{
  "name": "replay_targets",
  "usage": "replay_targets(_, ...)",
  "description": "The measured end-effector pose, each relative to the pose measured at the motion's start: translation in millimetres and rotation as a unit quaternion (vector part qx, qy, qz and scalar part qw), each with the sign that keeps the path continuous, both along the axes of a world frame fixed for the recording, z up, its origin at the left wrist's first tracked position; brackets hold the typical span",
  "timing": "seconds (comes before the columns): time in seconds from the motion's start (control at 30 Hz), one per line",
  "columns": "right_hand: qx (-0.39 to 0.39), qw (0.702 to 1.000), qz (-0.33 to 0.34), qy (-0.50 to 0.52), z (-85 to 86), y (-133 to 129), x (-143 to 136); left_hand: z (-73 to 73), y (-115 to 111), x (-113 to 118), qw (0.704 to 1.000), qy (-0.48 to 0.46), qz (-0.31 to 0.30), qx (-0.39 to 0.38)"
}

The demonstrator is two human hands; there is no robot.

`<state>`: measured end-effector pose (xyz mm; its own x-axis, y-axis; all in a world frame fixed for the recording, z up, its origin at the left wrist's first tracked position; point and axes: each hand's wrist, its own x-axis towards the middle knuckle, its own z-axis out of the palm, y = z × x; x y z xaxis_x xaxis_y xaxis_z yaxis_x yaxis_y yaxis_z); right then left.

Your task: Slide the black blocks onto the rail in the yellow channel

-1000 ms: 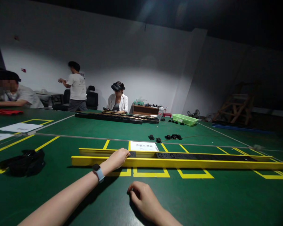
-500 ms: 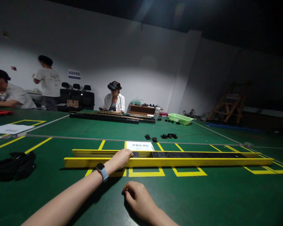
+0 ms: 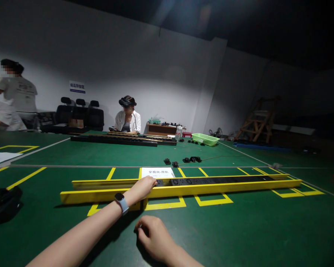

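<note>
A long yellow rail [image 3: 225, 187] with two raised sides lies across the green table in front of me. My left hand [image 3: 143, 187], a watch on its wrist, reaches over the near side. Its fingers are closed at a small black socket module [image 3: 159, 182] inside the channel; the fingertips are partly hidden. Just right of it, across a narrow gap, sits a long black socket strip [image 3: 195, 181] in the same channel. Closer to me, my right hand [image 3: 154, 235] rests on the table with curled fingers, apart from the rail. Nothing shows in it.
A paper label [image 3: 158, 172] lies behind the rail. Several small black parts [image 3: 186, 160] and a light green basket [image 3: 205, 139] are farther back. Long black rails [image 3: 114, 140] lie before a seated person [image 3: 128, 118]. A dark bundle [image 3: 4, 204] is at the left.
My left hand has moved right along the rail with the small socket module, narrowing the gap to the long strip. My right hand stays curled on the table. The view has turned slightly right.
</note>
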<state>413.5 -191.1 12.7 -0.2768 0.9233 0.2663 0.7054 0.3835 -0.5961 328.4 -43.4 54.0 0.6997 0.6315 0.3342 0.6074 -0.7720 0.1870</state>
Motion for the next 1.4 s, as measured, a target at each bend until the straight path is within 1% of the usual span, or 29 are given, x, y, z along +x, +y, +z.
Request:
replay_targets(0.17, -0.003, 1.000, 0.003, 0.001, 0.8, -1, 0, 0.8, 0, 11, 1.000, -0.002, -0.007, -0.003)
replay_targets(0.43, -0.005, 1.000, 0.006, 0.003, 2.5, -2, -1, -2.5, 0, 29, 1.000, -0.007, -0.012, -0.007)
replay_targets(0.6, -0.004, 1.000, 0.008, 0.005, 1.7, -2, 0, 0.9, -2, 39, 1.000, -0.006, -0.019, -0.008)
replay_targets(0.77, -0.003, 1.000, 0.008, 0.003, 1.4, -3, 0, 2.8, -5, 40, 1.000, -0.005, -0.018, -0.011)
replay_targets(0.9, -0.006, 1.000, 0.005, 0.000, 0.8, -2, 0, 2.6, -10, 33, 1.000, -0.007, -0.013, -0.004)
replay_targets(1.0, -0.006, 1.000, -0.004, -0.001, -0.2, -1, -1, 5.8, -13, 16, 1.000, -0.016, -0.009, 0.005)
replay_targets(1.1, -0.005, 1.000, -0.005, -0.002, 0.7, -1, -1, 10.8, -14, -13, 0.999, -0.033, 0.003, 0.020)
replay_targets(1.23, -0.008, 1.000, 0.012, 0.004, 5.5, -3, -3, 14.5, -12, -66, 0.996, -0.055, 0.028, 0.060)
replay_targets(1.4, -0.022, 1.000, 0.013, 0.009, 8.0, -1, -6, 16.7, -12, -146, 0.991, -0.062, 0.083, 0.089)
